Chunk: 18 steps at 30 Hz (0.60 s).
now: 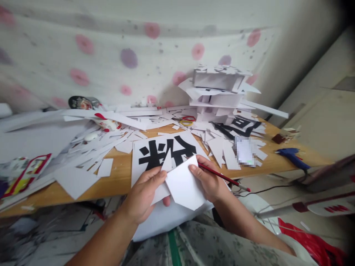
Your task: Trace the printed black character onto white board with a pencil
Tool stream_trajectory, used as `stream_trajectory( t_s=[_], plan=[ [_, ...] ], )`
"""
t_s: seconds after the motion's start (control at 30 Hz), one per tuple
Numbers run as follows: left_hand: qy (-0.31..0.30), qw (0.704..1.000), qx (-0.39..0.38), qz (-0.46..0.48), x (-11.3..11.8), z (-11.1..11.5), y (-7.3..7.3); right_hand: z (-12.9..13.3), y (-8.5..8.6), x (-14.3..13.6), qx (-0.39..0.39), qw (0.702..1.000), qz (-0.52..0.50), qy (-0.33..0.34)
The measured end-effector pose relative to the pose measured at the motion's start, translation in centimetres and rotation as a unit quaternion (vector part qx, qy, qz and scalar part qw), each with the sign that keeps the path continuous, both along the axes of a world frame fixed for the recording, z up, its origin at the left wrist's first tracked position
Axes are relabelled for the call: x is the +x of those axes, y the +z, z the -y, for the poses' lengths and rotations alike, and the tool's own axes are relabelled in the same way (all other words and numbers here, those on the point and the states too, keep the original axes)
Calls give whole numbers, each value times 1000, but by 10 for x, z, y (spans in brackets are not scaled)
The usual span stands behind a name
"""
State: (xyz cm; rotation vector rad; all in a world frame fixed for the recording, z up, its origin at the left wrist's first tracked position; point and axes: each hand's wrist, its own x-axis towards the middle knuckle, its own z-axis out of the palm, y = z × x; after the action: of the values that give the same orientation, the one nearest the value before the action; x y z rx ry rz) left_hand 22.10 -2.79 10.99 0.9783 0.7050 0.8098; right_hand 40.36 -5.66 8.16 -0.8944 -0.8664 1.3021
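Note:
Near the table's front edge, my left hand [146, 190] grips a pointed white card piece [161, 192] between thumb and fingers. My right hand [206, 178] pinches a larger white card piece [186, 184] with cut corners, which overlaps the left one. A dark red pencil [222, 175] also sits in my right hand, its end sticking out to the right. Just beyond both hands lies a white sheet with bold black characters [151, 152], partly covered by the cards.
Paper scraps [91, 147] cover much of the wooden table [122, 184]. A stacked white card structure [217, 87] stands at the back right. Red and yellow scissors [187, 120] lie behind the sheet, a paper cup [109, 125] back left, and a blue glue gun [294, 157] at the right.

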Motion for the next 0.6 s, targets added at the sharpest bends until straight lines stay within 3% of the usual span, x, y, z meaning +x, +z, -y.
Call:
stream_trajectory(
  t_s=[0.13,0.43,0.6],
  plan=[
    [1,1000,11,3,0,0,2,-3,-1,-4,-5,1000,-16,-2],
    [78,997,-9,-29,-5,5,8,-2,-2,-9,-20,999,-30,-15],
    [25,996,73,-45,-12,3,9,-1,-4,-6,-9,1000,0,-27]
  ],
)
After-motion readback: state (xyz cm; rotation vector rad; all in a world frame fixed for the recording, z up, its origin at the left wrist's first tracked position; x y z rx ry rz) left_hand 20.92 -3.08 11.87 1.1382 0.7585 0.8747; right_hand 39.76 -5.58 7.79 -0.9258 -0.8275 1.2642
